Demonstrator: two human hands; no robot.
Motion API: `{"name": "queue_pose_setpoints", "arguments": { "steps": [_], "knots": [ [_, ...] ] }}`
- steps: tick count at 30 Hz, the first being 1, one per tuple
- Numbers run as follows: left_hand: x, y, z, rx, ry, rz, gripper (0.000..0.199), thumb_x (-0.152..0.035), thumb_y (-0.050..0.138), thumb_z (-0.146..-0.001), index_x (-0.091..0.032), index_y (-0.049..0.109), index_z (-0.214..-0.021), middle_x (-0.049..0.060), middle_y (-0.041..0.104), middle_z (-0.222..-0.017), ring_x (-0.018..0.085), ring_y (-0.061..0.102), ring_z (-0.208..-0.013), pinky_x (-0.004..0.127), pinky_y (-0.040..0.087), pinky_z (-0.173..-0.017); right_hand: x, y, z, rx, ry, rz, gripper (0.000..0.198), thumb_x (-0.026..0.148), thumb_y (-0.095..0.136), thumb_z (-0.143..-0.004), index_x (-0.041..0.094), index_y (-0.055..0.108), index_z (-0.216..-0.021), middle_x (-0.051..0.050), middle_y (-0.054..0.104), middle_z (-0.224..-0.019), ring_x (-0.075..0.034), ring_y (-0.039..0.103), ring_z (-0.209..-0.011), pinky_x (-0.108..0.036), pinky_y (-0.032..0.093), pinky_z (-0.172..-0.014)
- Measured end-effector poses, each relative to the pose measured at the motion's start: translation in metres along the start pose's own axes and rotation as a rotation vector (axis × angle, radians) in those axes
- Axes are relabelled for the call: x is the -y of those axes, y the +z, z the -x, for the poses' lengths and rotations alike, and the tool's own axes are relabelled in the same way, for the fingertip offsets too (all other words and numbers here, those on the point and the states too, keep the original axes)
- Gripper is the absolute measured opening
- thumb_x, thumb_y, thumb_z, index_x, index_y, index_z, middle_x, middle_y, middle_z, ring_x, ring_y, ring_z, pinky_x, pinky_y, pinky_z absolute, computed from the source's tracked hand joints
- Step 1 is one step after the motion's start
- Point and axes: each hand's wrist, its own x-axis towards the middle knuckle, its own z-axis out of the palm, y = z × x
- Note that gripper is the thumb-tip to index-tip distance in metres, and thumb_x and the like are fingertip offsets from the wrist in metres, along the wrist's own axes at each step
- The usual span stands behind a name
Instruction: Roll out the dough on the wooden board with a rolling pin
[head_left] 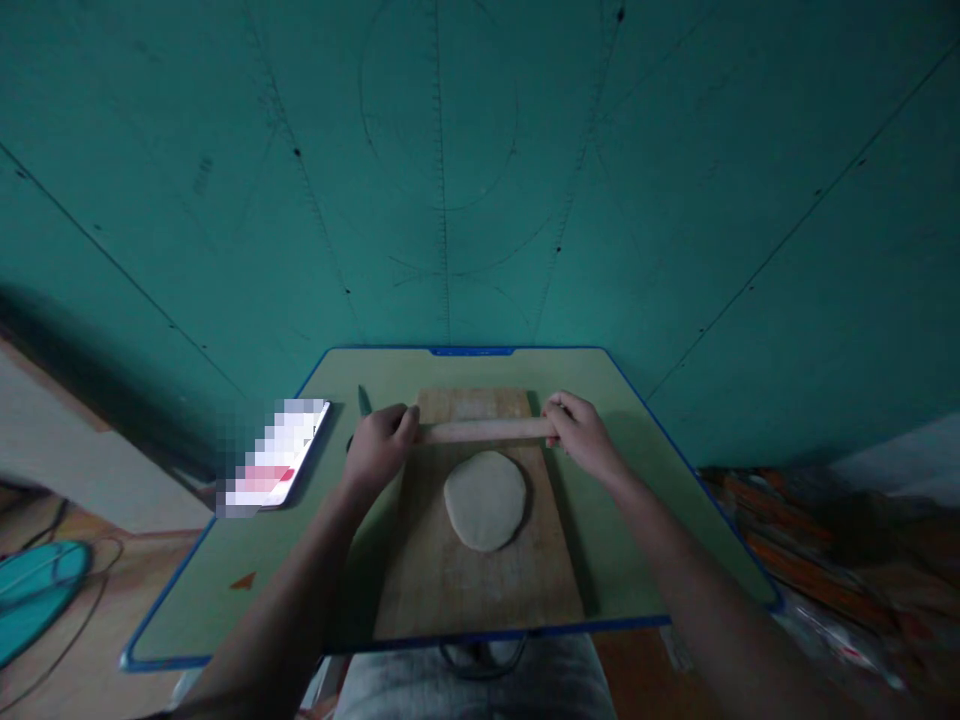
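Note:
A wooden rolling pin (484, 430) lies crosswise over the far part of a wooden board (427, 590). My left hand (380, 445) is closed around its left end, and my right hand (581, 432) grips the right end. Nearer to me on the board is a flat, roundish piece of dough (486, 502), apart from the pin. Beyond my left hand the tip of a dark green object (364, 400) shows; the hand hides the rest, so its kind is unclear.
The board rests on a pale green table (337, 375) with a blue rim, against a green wall (480, 200). At the left edge a phone (289, 460) with a lit, partly blurred screen stands tilted. A small orange triangle (243, 581) lies at the near left.

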Motion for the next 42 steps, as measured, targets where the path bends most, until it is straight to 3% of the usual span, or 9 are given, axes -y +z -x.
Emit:
{"name": "queue_pose_setpoints", "arguments": {
  "steps": [9,13,17,25,33,42],
  "knots": [
    [0.011,0.002,0.007,0.047,0.007,-0.021,0.040,-0.049,0.037,-0.088,-0.022,0.047,-0.061,-0.001,0.051,-0.056,0.014,0.048,-0.056,0.027,0.032,-0.056,-0.014,0.012,0.009,-0.081,-0.174,0.077,0.018,0.035,0.041,-0.080,0.025,0.040,-0.065,0.004,0.042,-0.061,-0.015,0.042,-0.063,-0.026,0.033,-0.059],
    [0.013,0.006,0.003,0.045,0.006,-0.082,0.040,-0.050,0.037,-0.090,-0.020,0.062,-0.080,0.003,0.065,-0.070,0.018,0.058,-0.065,0.028,0.038,-0.061,-0.013,0.015,0.000,-0.111,-0.164,0.134,0.014,0.033,0.039,-0.079,0.026,0.039,-0.066,0.003,0.043,-0.062,-0.015,0.042,-0.064,-0.026,0.031,-0.060],
    [0.016,0.007,0.003,0.037,0.017,-0.110,0.039,-0.046,0.037,-0.089,-0.019,0.065,-0.093,0.008,0.072,-0.087,0.021,0.064,-0.077,0.029,0.044,-0.067,-0.013,0.020,-0.008,-0.057,-0.163,0.252,0.013,0.031,0.043,-0.079,0.025,0.038,-0.067,0.004,0.043,-0.061,-0.014,0.041,-0.062,-0.026,0.029,-0.060],
    [0.017,0.005,0.004,0.078,0.075,-0.166,0.032,-0.037,0.039,-0.086,-0.019,0.064,-0.094,0.009,0.070,-0.097,0.023,0.065,-0.086,0.033,0.047,-0.076,-0.022,0.027,-0.005,-0.029,-0.211,0.383,0.018,0.029,0.042,-0.085,0.025,0.036,-0.069,0.003,0.045,-0.062,-0.014,0.043,-0.059,-0.027,0.029,-0.059],
    [0.008,0.005,0.011,0.148,0.037,-0.376,0.028,-0.032,0.039,-0.090,-0.019,0.063,-0.097,0.010,0.066,-0.098,0.023,0.064,-0.085,0.033,0.047,-0.073,-0.023,0.026,-0.001,-0.025,-0.260,0.521,0.019,0.027,0.040,-0.090,0.024,0.047,-0.072,-0.001,0.056,-0.068,-0.016,0.048,-0.063,-0.029,0.030,-0.060],
    [0.001,0.004,0.014,0.234,0.016,-0.417,0.028,-0.030,0.035,-0.094,-0.020,0.060,-0.088,0.010,0.068,-0.093,0.024,0.065,-0.083,0.032,0.043,-0.069,-0.025,0.025,0.002,-0.026,-0.239,0.507,0.020,0.029,0.039,-0.089,0.025,0.042,-0.069,0.000,0.053,-0.064,-0.016,0.045,-0.059,-0.029,0.028,-0.058]
  ]
}}
